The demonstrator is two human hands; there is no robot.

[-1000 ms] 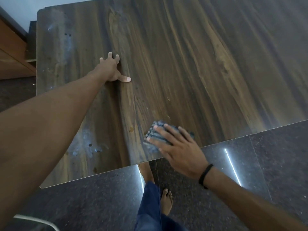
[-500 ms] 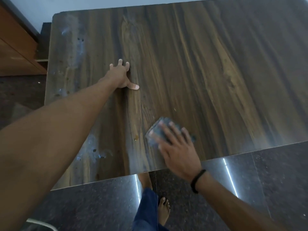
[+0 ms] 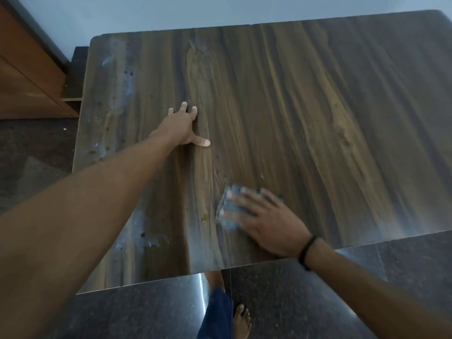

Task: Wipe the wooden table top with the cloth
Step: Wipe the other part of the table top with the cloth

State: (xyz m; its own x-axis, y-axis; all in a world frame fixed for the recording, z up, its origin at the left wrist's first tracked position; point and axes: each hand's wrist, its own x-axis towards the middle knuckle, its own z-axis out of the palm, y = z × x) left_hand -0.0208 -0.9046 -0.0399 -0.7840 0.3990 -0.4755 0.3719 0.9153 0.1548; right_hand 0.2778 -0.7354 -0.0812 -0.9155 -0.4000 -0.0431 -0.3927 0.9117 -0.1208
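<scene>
On the wooden table top (image 3: 281, 99), near its front edge, lies the folded grey cloth (image 3: 228, 207). The right hand (image 3: 270, 222) presses it flat with straight fingers; the left hand (image 3: 181, 129) rests open, palm down, farther back.

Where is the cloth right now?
In the head view the cloth lies on the wooden table top near its front edge, pressed under the right hand, nearer than the left hand.
</scene>
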